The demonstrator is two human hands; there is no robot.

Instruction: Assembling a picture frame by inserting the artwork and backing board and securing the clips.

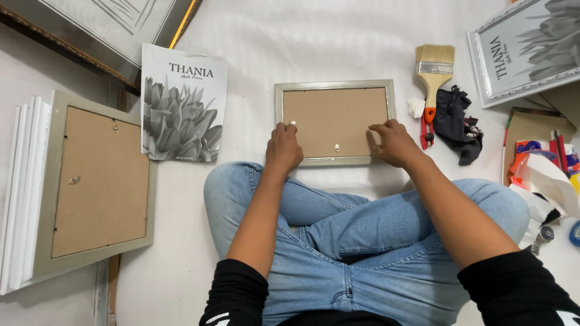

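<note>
**Two hands on the back of a small frame**

Two bare forearms come out of black sleeves and reach forward over crossed legs in blue jeans. The left hand rests knuckles-up on the lower left part of the small picture frame, its fingers curled down so that the tips press on the brown backing board near the left edge; it grips nothing that can be seen. The right hand lies on the lower right part, fingers bent and drawn together against the board near the right rail, as if pinching at something too small to make out.

The frame lies face down on the white floor covering, just beyond the knees, its long sides running left to right. Its moulding is a pale grey-green, and the board carries a small metal hanger near the bottom middle.

Just to the right lie a wide paintbrush and a crumpled black cloth. To the left lies a printed sheet with grey flowers, and farther left a larger frame, face down too.
</note>
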